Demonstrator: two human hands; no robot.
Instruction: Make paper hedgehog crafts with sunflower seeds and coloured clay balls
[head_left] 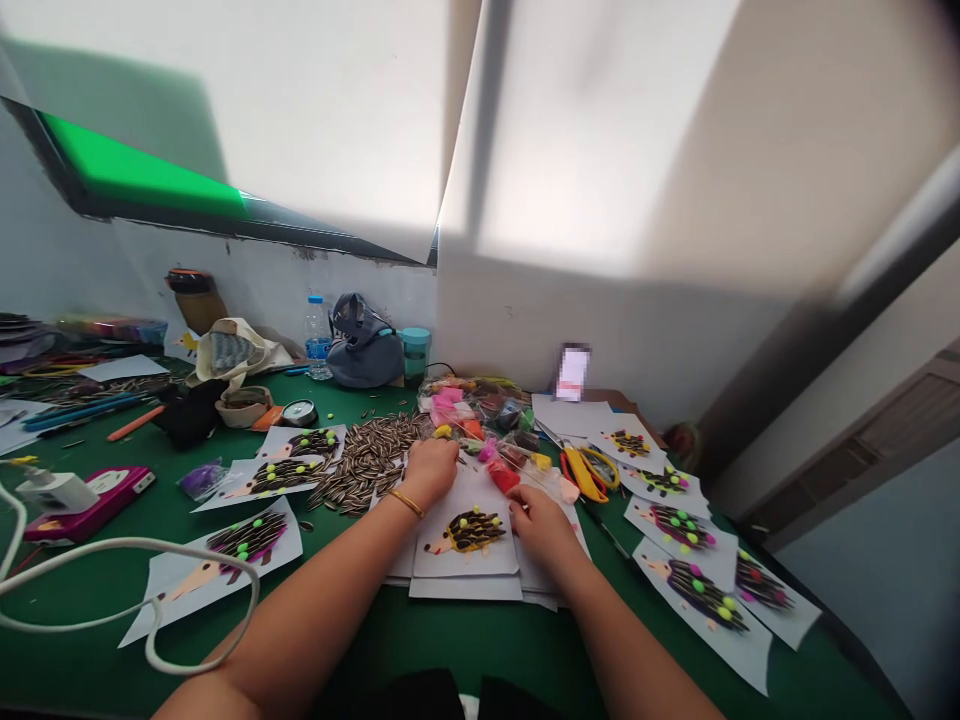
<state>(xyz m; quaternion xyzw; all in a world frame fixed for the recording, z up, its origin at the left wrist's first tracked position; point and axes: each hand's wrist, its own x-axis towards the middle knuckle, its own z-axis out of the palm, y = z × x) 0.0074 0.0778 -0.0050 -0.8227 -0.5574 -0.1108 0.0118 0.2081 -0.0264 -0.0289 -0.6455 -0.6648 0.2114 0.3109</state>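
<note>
In the middle of the table lies a white paper card (466, 582) on a stack of sheets. On it is a hedgehog picture (471, 532) with sunflower-seed spines, a pale clay face and small yellow-green balls. My left hand (431, 472) reaches past the card's top left corner, beside the sunflower seed pile (375, 452) and some yellow clay (443, 431). Its fingers are bent together; what they hold, if anything, is hidden. My right hand (544, 525) rests at the card's right edge, below red clay (503, 475). Its fingers are curled with the tips close together, and their contents cannot be made out.
Several other hedgehog cards lie left (225, 560) and right (701, 590). Yellow-handled scissors (585, 472) and bagged clay (480, 400) lie behind the card. A water bottle (317, 340), grey bag (365, 345) and phone (573, 372) stand along the wall. A white cable (97, 548) loops at left.
</note>
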